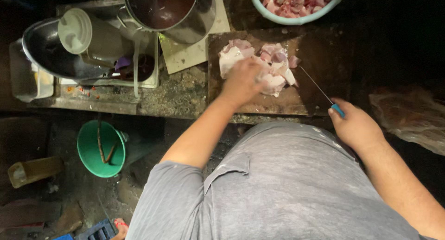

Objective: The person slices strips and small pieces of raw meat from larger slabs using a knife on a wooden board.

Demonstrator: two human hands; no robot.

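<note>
Pale pink and white raw meat pieces (273, 59) lie heaped on a dark wooden cutting board (320, 59). My left hand (243, 80) rests on top of the heap, fingers curled over a piece. My right hand (354, 126) grips a knife by its blue handle (338, 110); the thin blade (315, 84) lies over the board and points toward the meat. A light blue bowl (296, 21) filled with cut pink meat chunks stands just beyond the board.
A large steel pot (185, 24) with dark liquid, a white-lidded jug (85, 33) and a steel bowl (39, 52) crowd the counter's left. A green bucket (92, 152) stands on the floor. A plastic bag (408, 115) lies at the right.
</note>
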